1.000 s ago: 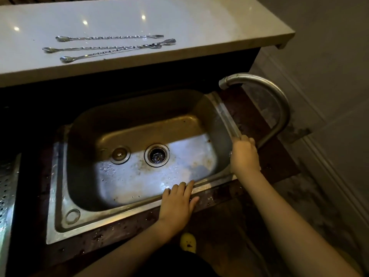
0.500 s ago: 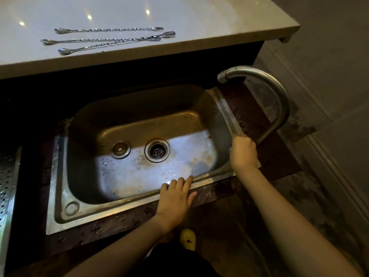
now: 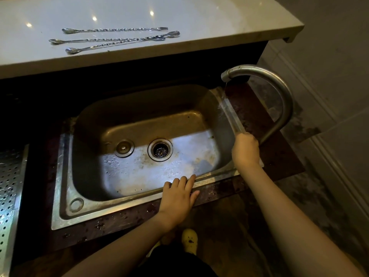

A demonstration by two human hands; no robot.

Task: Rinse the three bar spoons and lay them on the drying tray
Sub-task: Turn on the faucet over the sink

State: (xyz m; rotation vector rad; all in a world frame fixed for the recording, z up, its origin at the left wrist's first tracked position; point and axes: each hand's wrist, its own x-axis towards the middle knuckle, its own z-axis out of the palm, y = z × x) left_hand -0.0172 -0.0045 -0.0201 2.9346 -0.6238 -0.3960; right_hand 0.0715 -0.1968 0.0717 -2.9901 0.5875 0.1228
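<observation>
3 bar spoons are lying side by side on the white counter w/ bowls pointing left, the 2 nearer ones crossing at the right ends. A thin stream of water is falling from the faucet spout onto the sink right rim. Right hand is closing around sth at the faucet base, hidden. Left hand is resting flat on the sink's front rim. Perforated drying tray is sitting at far left.
</observation>
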